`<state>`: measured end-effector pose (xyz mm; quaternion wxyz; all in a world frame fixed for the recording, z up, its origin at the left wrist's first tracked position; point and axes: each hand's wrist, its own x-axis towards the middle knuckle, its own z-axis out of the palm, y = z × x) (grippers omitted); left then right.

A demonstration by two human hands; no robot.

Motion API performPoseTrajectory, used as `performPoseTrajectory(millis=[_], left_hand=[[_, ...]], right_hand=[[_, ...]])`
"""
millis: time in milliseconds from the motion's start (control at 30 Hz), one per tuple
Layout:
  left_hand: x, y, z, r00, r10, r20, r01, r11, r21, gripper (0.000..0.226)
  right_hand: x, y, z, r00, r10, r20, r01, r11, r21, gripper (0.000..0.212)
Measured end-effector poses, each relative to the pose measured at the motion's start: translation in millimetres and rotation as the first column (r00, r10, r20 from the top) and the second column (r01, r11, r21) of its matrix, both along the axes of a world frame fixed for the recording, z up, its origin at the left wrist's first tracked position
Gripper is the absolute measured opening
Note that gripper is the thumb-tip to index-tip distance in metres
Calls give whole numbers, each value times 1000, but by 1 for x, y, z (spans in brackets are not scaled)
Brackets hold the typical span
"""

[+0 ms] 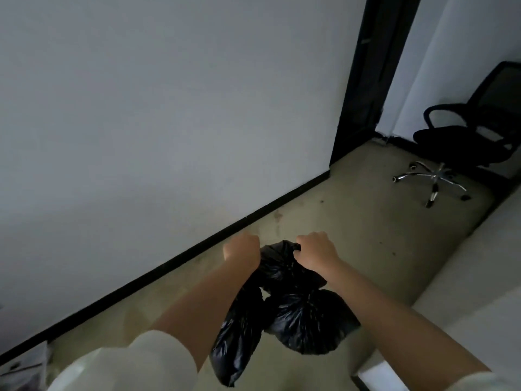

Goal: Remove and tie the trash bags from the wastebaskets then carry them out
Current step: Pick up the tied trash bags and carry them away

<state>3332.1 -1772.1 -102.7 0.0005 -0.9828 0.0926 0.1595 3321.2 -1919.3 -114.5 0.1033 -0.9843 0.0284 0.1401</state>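
The left hand and right hand were both clenched on the gathered tops of the black trash bags, which hung above the floor, well short of the office chair.

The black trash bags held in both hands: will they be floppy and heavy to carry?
Probably floppy: the black trash bags sag below the left hand and right hand. Likely light, since the lobes look only partly filled. The glossy film may be slippery.
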Motion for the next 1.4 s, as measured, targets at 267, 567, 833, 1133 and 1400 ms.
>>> performPoseTrajectory(millis=[267, 567, 833, 1133, 1400], left_hand=[[226, -116, -11, 996, -72, -52, 72, 997, 7, 33], [482, -249, -55, 973, -129, -189, 132, 991, 1, 32], [636, -341, -94, 944, 43, -327, -42, 999, 11, 34], [770, -431, -209, 815, 398, -422, -416, 908, 52, 34], [843, -434, -340, 652, 634, -416, -643, 753, 140, 32]], right_hand=[[209, -119, -8, 989, -144, -35, 144, 990, 7, 32], [474, -262, -45, 908, -54, -416, 0, 992, -129, 39], [643, -371, -63, 815, 94, -572, -176, 980, -89, 38], [803, -461, -203, 649, 220, -728, -272, 961, 48, 54], [919, -488, -336, 678, 219, -702, -250, 966, 59, 48]])
